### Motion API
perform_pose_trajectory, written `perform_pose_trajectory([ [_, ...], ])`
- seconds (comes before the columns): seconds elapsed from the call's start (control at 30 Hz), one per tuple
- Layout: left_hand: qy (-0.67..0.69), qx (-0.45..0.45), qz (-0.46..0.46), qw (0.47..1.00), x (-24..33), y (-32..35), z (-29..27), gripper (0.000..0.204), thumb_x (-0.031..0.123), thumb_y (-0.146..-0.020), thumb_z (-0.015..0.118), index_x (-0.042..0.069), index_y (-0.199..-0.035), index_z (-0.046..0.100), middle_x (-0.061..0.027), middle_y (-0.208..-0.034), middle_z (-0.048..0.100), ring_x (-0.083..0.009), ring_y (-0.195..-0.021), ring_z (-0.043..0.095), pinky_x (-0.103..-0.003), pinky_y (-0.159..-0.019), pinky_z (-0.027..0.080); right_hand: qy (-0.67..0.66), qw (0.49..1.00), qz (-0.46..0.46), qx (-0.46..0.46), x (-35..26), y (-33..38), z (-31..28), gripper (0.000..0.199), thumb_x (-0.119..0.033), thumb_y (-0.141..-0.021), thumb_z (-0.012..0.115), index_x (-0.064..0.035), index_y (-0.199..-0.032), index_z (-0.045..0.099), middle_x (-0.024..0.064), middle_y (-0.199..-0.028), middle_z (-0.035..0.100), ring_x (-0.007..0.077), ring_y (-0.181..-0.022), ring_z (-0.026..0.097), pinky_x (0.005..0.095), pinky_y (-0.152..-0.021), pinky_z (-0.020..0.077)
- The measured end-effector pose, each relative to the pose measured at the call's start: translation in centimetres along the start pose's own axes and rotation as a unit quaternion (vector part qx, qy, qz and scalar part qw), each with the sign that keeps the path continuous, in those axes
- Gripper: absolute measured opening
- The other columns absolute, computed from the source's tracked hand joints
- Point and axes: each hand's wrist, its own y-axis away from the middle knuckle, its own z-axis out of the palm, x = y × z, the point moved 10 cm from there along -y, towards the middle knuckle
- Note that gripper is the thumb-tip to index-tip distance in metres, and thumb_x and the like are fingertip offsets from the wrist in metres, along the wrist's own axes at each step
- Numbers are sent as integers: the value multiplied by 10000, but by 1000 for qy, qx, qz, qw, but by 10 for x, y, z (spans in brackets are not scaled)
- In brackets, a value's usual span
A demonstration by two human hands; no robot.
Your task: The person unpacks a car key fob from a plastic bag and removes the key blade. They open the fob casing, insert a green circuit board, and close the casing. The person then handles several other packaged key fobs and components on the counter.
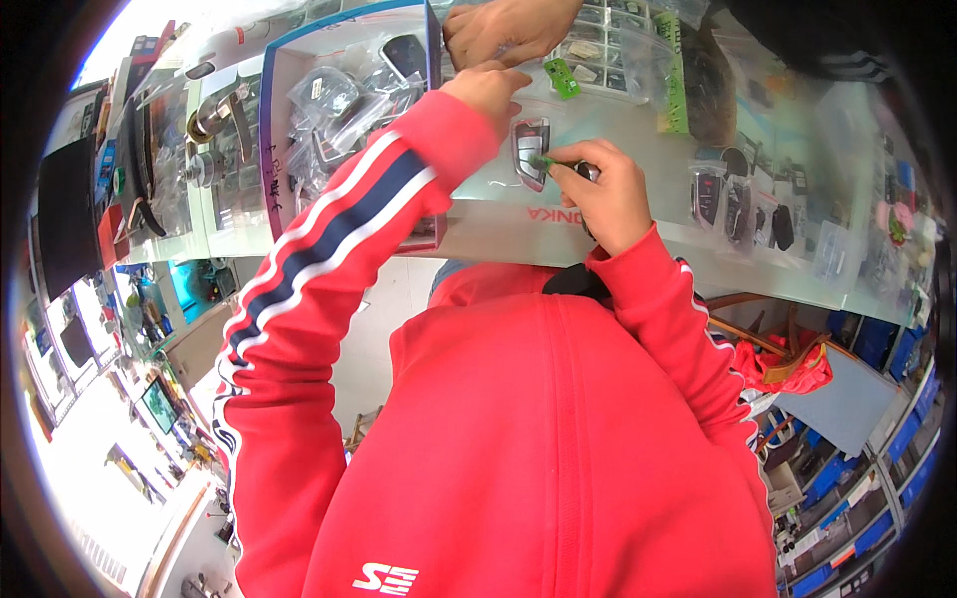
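Observation:
A car key fob (530,140) with a dark, silver-edged body lies on the glass tabletop (478,224) in front of me. Thumb and finger of my right hand (608,199) pinch a small green piece (540,161) over the fob's right edge; whether it touches the fob I cannot tell. Something dark (588,171) shows against the fingers of that hand. My left hand (483,92) reaches up beside the box, fingers partly extended and apart, with nothing visible in them. Just beyond it is another person's hand (510,30). A green circuit board (562,79) lies to the right of both.
At the left stands a blue-edged box (267,149) of bagged key fobs. A compartmented tray (608,45) sits at the far side. Bagged fobs (708,199) lie at the right. Metal fittings (207,120) rest left of the box. A chair (788,349) stands beyond the near edge.

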Motion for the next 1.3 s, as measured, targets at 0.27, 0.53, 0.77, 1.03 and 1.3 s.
perform_pose_trajectory([
  [0.27,118,69,9,991,18,96,-71,283,-42,-750,536,21,-1022,577,-142,-947,573,-292,-818,572,-297,-713,456,99,992,-49,59,-6,-12,13,150,-110,-681,643,-25,-795,595,88,-772,604,220,-714,588,321,-642,453],
  [0.53,154,42,-1,987,41,133,-52,183,-35,-756,558,4,-931,597,-119,-815,567,-248,-727,570,-294,-654,453,91,978,-47,180,-17,8,-7,136,-86,-686,646,-33,-798,588,87,-795,582,230,-725,571,301,-651,448],
  [0.77,214,-70,51,973,53,147,-19,148,-8,-749,582,11,-895,601,-115,-695,531,-249,-588,530,-315,-544,416,25,992,50,110,-2,76,-13,111,-79,-779,607,4,-846,578,0,-709,560,62,-652,497,206,-604,414],
  [1.03,189,-11,55,980,51,147,-36,113,46,-750,583,49,-863,593,-88,-683,519,-267,-598,531,-341,-513,422,100,986,-16,134,-22,63,-15,161,-94,-726,631,-30,-866,585,69,-769,557,211,-684,529,301,-605,422],
  [1.3,100,145,-61,982,-8,166,-94,82,46,-765,587,60,-843,608,-61,-634,503,-219,-510,497,-297,-470,396,238,961,-57,125,-31,9,10,206,-136,-695,659,-39,-842,552,82,-811,540,261,-720,543,342,-629,432],
])
